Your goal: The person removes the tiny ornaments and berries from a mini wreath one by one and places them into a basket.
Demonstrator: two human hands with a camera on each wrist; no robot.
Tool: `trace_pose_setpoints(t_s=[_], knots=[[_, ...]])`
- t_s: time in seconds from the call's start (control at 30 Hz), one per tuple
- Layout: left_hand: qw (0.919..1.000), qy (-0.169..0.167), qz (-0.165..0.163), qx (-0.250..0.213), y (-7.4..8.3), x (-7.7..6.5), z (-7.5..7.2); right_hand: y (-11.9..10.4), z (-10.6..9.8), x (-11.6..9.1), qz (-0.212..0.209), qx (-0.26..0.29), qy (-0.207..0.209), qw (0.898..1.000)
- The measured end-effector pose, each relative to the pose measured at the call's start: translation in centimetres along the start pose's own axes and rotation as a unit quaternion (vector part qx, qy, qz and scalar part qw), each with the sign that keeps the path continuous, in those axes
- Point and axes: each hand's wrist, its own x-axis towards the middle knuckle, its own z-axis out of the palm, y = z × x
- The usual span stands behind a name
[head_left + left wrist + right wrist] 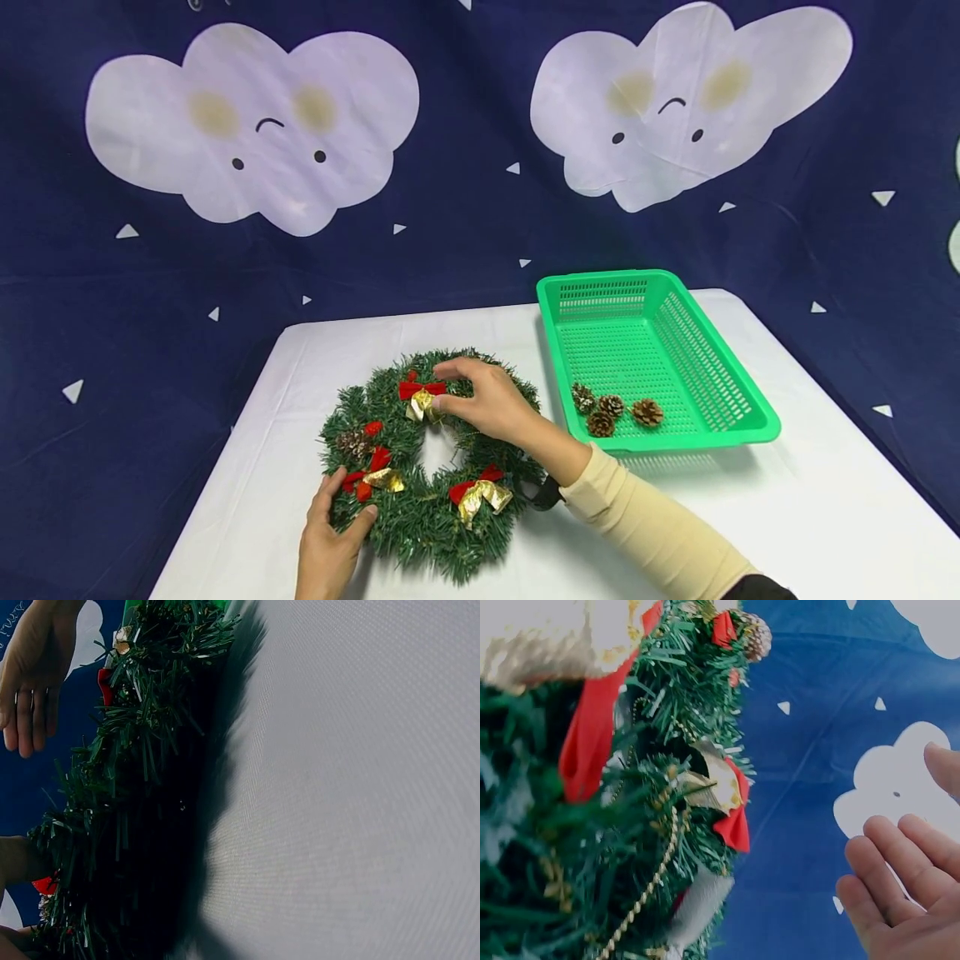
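Note:
A green tinsel Christmas wreath (427,533) lies on the white table, decorated with red and gold bows, red berries and a pinecone (352,443). My left hand (330,533) rests at its front left edge, thumb and fingers spread beside the left bow (384,479). Above the far side hovers my right hand (491,404), its fingertips overlapping the far bow (422,402) in the head view. In the right wrist view this hand's fingers (889,862) are extended, apart from the greenery and holding nothing. A third bow (480,493) sits at the front right.
To the right of the wreath stands a green plastic basket (738,435) with several loose pinecones (647,412) in its near left corner. A dark blue cloth with white clouds (255,125) hangs behind the table (255,500). Gold beads (645,900) run through the greenery.

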Motion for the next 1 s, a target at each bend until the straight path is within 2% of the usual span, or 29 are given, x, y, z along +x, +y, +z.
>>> trace_pose_setpoints(t_s=[0.4,0.63,0.8,1.0], knots=[[1.0000,-0.001,-0.002,0.002,0.0,0.1,0.0,-1.4,2.2,1.5,-0.018,-0.012,-0.022,1.000],[1.0000,-0.002,-0.004,0.001,0.0,0.0,0.0,-1.5,3.2,2.0,-0.024,-0.009,-0.034,0.999],[1.0000,-0.003,-0.006,0.003,0.0,0.0,0.0,-1.8,3.8,2.3,-0.035,-0.023,-0.033,0.999],[1.0000,0.000,0.001,-0.001,0.0,0.0,0.0,-2.5,4.8,2.6,-0.037,-0.044,-0.052,0.997]])
